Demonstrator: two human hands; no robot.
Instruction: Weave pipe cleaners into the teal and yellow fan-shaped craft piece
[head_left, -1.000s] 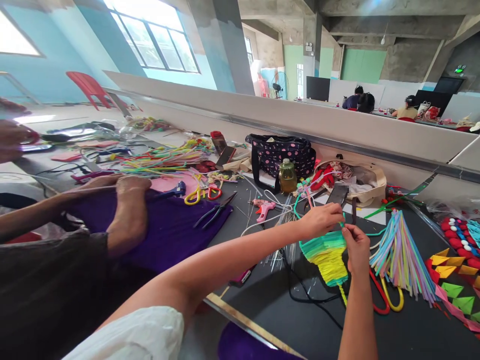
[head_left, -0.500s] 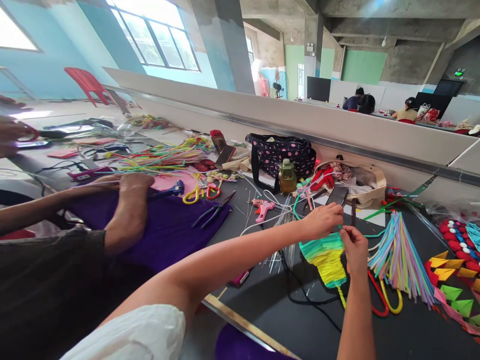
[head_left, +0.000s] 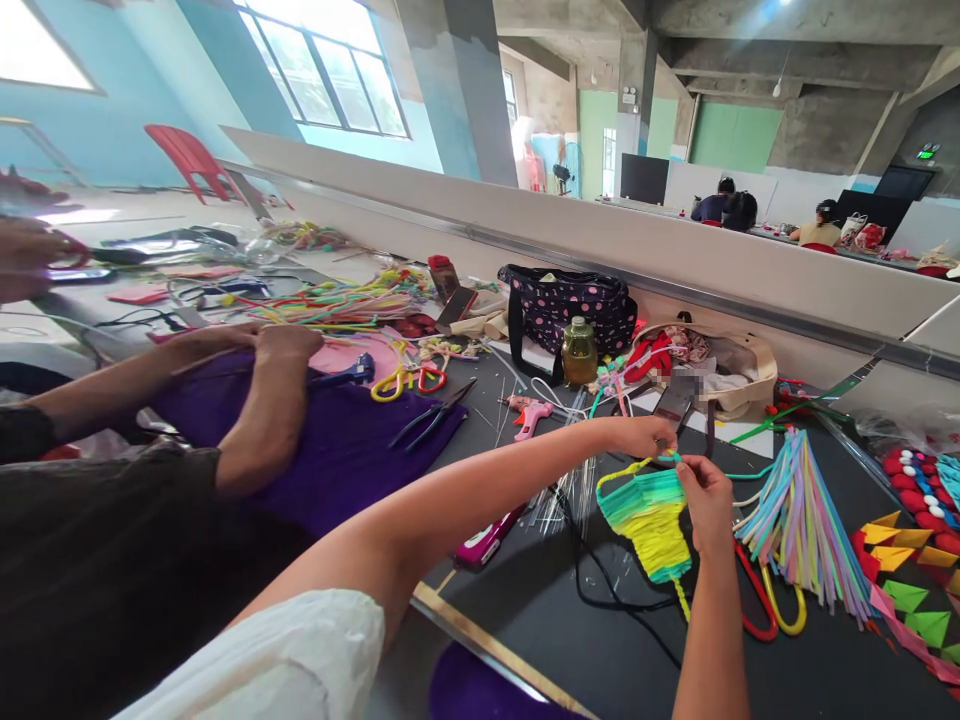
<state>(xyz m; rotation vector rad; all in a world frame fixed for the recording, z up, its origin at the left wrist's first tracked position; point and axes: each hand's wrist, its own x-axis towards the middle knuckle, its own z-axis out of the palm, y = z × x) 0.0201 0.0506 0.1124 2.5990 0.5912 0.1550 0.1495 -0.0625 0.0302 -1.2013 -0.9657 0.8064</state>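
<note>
Currently, the fingers of the right hand [head_left: 705, 490] pinch a teal strand [head_left: 676, 458]; those of the left hand [head_left: 643, 436] bend just beside it, whether gripping I cannot tell. The yellow-and-teal piece [head_left: 646, 520] sits at four o'clock in the head view, below both hands; short, even pulls should keep its ribbed rows from skewing.

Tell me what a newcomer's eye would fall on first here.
Probably the green-and-yellow piece right of centre, where the right hand pinches a green strand close beside the left hand. Next, the pastel fan of strips on the dark table, just right of that piece. At left, the bright purple cloth under a co-worker's arms stands out.
</note>
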